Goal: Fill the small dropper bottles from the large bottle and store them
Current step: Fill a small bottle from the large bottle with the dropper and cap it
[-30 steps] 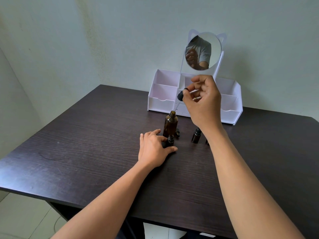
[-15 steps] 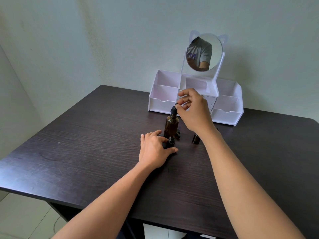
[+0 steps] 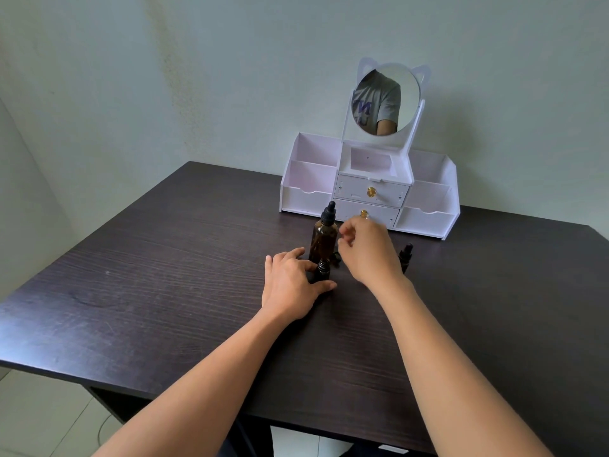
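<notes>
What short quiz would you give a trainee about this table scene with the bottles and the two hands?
1. True or false: the black dropper cap sits on the large amber glass bottle.
2. Which hand grips the small dark dropper bottle just in front of it? A: left. B: right. C: neither.
3. How many gold knobs show on the white plastic drawer organiser?
Key: 1 true; 2 A, the left hand; 3 two.

Capped amber large bottle (image 3: 324,239) upright
</notes>
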